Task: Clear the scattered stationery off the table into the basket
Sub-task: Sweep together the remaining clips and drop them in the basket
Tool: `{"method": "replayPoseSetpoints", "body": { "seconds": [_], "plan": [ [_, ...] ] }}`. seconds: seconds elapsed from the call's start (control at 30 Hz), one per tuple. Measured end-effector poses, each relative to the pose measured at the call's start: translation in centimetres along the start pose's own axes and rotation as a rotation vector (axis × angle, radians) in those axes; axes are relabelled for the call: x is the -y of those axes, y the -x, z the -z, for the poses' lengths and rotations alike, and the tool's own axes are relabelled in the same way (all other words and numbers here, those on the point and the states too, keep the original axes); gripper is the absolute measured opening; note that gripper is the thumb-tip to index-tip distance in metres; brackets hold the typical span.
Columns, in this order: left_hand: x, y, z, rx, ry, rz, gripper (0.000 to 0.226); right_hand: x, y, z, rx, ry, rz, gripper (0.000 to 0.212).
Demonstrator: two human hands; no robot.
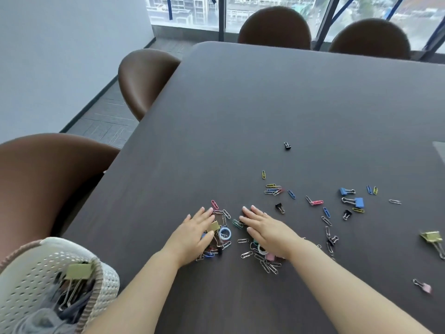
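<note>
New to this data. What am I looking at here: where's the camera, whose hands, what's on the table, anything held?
There is no robot: a person works with bare hands, and the single picture comes from a wide-angle camera on their head, looking forward and down. The left hand and right hand lie flat, palms down, on a pile of paper clips and small binder clips on the dark table. Neither hand grips anything; they look set to rake the pile together. More clips lie scattered to the right, including a blue binder clip. A white perforated basket, lower left, already holds a gold binder clip.
</note>
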State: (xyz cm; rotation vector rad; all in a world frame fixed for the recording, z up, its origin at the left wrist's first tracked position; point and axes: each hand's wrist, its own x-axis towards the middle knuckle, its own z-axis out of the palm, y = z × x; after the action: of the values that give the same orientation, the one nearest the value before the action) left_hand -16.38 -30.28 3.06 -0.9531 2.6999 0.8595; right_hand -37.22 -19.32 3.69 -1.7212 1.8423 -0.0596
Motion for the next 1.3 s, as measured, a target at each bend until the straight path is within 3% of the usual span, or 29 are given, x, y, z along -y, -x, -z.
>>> {"method": "replayPoseSetpoints", "body": {
  "seconds": [0.07, 0.13, 0.23, 0.33, 0.47, 0.63, 0.8, 0.93, 1.03, 1.3],
  "plan": [
    [-0.6, 1.6, -0.4, -0.025, 0.014, -0.012, 0.062, 0.1, 2.2, -0.8, -0.051, -0.098, -0.041, 0.042],
    [-0.7, 2.3, -0.4, -0.072, -0.062, -0.024, 0.083, -0.2, 4.1, -1.1, -0.237, -0.204, -0.117, 0.045],
    [-0.4, 1.6, -0.4, -0.097, -0.179, 0.045, 0.095, -1.3, 6.1, -1.7, -0.516, -0.212, -0.305, 0.075],
    [-0.7, 1.2, -1.9, -0.076, -0.215, 0.116, 0.099, -1.3, 7.7, -3.5, -0.403, -0.147, -0.379, 0.092],
    [-2.7, 1.1, -4.0, -0.114, -0.235, 0.041, 0.094, -0.6, 7.4, -4.9, -0.348, -0.074, -0.338, 0.099],
    [-3.2, 1.1, -5.5, -0.252, -0.268, -0.161, 0.092, 0.1, 6.0, -5.9, -0.473, 0.048, -0.186, 0.089],
    [-2.5, -0.5, -5.3, -0.323, -0.437, -0.265, 0.075, -0.1, 3.2, -5.7, -0.617, 0.24, -0.105, 0.049],
    [-2.2, -1.9, -5.5, -0.504, -0.258, -0.283, 0.055, -1.0, 2.0, -6.2, -0.762, 0.256, -0.166, 0.04],
    [-2.0, -1.9, -6.0, -0.546, -0.207, -0.27, 0.048, -1.1, 2.0, -6.4, -0.8, 0.249, -0.209, 0.034],
    [-2.0, -1.7, -6.2, -0.66, -0.176, -0.316, 0.016, -0.5, 2.7, -6.9, -0.795, 0.243, -0.389, 0.036]
  ]
}}
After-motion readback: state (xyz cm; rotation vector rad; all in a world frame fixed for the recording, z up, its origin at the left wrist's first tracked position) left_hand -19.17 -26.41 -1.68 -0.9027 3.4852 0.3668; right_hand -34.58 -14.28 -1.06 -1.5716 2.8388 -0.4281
